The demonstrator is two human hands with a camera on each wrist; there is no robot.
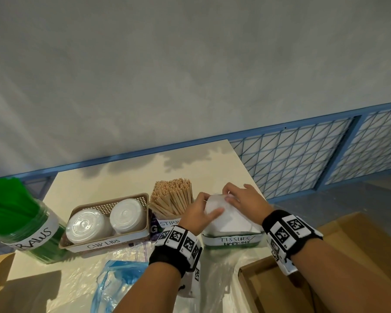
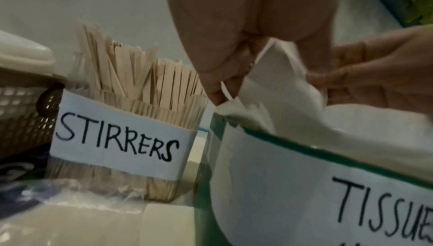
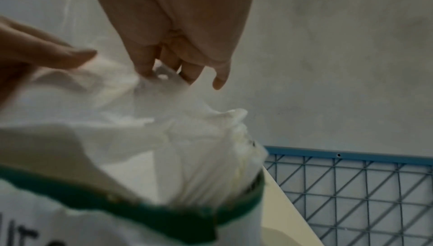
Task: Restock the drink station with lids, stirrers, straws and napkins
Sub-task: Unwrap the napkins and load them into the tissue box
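Left hand (image 1: 199, 211) and right hand (image 1: 242, 197) both pinching white napkins (image 1: 224, 215), bunched above green-rimmed napkin tub (image 1: 231, 241), lower centre-right of head view.

Risks, as judged: thin paper tearing if hands pull apart; wad springing out and over rim if let go unpressed; left wrist knocking stirrers (image 1: 174, 197), just beside tub at left.

Room: bench (image 1: 113, 184) edge close at right of tub, blue mesh rail (image 1: 303, 154) beyond; cardboard box (image 1: 325, 267) lower right; plastic bags (image 1: 117, 274) crowding near side. Open bench behind containers, mid-frame.
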